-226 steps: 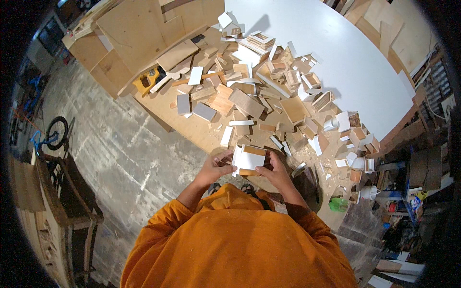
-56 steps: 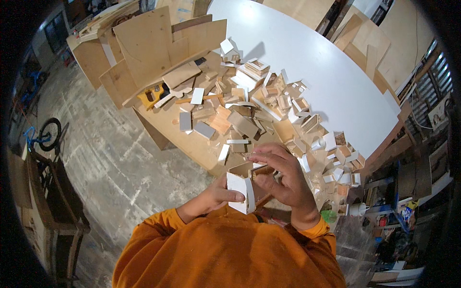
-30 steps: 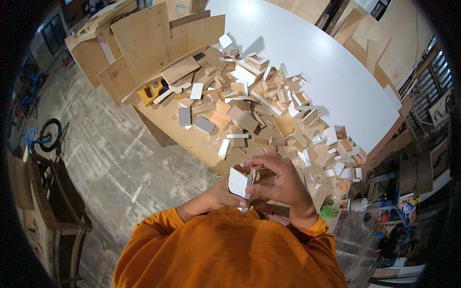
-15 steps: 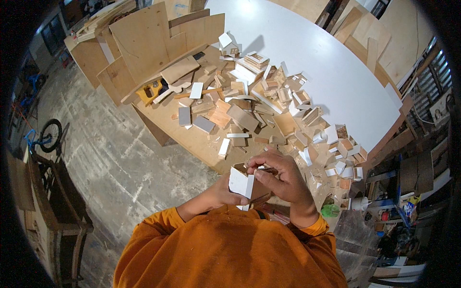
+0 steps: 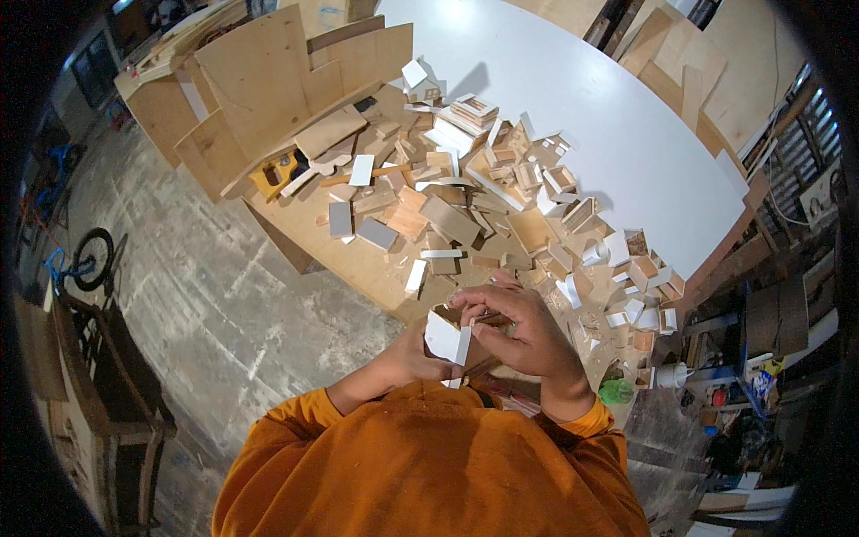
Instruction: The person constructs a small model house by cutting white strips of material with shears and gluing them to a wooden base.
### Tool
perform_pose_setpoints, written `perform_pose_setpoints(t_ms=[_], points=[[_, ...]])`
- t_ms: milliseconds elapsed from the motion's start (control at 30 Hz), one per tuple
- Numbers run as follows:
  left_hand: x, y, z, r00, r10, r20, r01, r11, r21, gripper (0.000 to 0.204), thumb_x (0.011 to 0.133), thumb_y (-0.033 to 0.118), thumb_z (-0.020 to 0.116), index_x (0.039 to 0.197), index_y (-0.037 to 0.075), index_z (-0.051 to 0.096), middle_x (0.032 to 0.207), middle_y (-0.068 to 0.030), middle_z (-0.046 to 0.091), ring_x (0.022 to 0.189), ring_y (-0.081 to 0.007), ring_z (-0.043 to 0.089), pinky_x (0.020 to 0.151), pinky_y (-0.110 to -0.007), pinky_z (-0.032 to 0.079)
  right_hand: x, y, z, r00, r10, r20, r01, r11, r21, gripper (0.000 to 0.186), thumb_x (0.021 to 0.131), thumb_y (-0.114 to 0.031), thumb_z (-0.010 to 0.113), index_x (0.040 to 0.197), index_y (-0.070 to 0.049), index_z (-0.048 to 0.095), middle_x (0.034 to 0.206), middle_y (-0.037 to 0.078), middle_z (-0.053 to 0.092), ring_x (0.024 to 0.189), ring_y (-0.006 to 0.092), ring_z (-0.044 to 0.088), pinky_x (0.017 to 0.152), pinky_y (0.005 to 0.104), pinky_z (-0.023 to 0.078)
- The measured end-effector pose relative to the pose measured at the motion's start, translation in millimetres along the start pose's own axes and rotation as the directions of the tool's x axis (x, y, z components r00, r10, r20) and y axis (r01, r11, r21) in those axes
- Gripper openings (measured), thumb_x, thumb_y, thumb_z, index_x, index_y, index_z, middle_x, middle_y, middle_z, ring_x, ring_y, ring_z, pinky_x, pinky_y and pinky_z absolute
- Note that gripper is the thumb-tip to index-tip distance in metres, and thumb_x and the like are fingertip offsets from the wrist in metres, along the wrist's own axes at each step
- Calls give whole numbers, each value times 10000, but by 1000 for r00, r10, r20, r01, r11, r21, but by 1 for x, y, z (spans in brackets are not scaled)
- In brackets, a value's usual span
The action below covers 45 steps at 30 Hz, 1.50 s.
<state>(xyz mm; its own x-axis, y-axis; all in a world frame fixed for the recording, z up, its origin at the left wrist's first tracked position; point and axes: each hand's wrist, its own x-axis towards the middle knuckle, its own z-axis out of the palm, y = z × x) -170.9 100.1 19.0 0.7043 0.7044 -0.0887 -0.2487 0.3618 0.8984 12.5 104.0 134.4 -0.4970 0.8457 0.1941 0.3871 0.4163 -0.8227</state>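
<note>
Close to my body, my left hand [image 5: 409,355] grips a small white wooden box with a peaked end [image 5: 443,338], like a little house. The fingers wrap its left and lower sides. My right hand [image 5: 526,329] is bent over the box's right side, fingers closed together at its upper edge. A thin sliver shows between thumb and fingers there, too small to name. The box's far inner side is partly hidden by the right hand.
A wooden workbench [image 5: 344,282] ahead carries many wood offcuts and little boxes. A yellow-handled saw [image 5: 274,175] lies at the left, and a small finished house [image 5: 420,82] stands at the back. A green bottle [image 5: 616,391] and white cup [image 5: 669,376] stand at right.
My right fingers have shifted slightly over the box's upper edge, while the box stays in my left hand. The whole view has drifted a little.
</note>
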Motion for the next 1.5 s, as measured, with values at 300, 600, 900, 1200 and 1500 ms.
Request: perform_pose_setpoints(t_ms=[300, 600, 900, 1200, 1500], points=[[5, -1, -3, 999, 26, 24, -27, 999, 45, 885, 621, 49, 750, 1373, 53, 284, 1218, -35, 478, 1114, -147, 464, 944, -319, 388, 3, 7, -1, 998, -61, -6, 60, 995, -75, 298, 768, -51, 561, 1063, -70, 601, 761, 47, 649, 741, 227, 622, 824, 350, 372], [6, 14, 7, 999, 42, -27, -44, 998, -53, 516, 613, 83, 704, 1088, 38, 508, 907, -3, 585, 850, -100, 549, 749, -256, 449, 6, 3, -4, 996, 57, 67, -52, 996, -71, 345, 759, -165, 686, 1078, -60, 611, 767, 13, 650, 817, 204, 645, 1031, 493, 257], [8, 7, 2, 994, 94, -51, -100, 986, -135, 569, 621, 123, 745, 1127, 25, 506, 993, -23, 575, 885, -123, 546, 776, -278, 450, 9, 10, -11, 996, -91, -15, 91, 996, 14, 287, 769, -118, 646, 1047, -52, 611, 819, 62, 661, 830, 210, 628, 800, 320, 421], [6, 6, 2, 1000, -15, -27, 10, 983, -185, 563, 636, 126, 754, 1132, 28, 506, 952, -18, 562, 880, -118, 536, 760, -274, 451, 10, 7, -9, 997, -80, -10, 79, 991, -108, 147, 712, -66, 706, 846, -36, 652, 840, 69, 662, 797, 212, 618, 820, 348, 396], [4, 7, 6, 996, 44, -81, -60, 977, -204, 507, 663, 119, 729, 1111, 40, 505, 948, 4, 533, 868, -98, 508, 759, -249, 430, 8, 8, -2, 980, -156, -120, 127, 968, -218, 138, 706, -96, 711, 818, -68, 635, 850, 65, 642, 823, 244, 612, 827, 356, 405]])
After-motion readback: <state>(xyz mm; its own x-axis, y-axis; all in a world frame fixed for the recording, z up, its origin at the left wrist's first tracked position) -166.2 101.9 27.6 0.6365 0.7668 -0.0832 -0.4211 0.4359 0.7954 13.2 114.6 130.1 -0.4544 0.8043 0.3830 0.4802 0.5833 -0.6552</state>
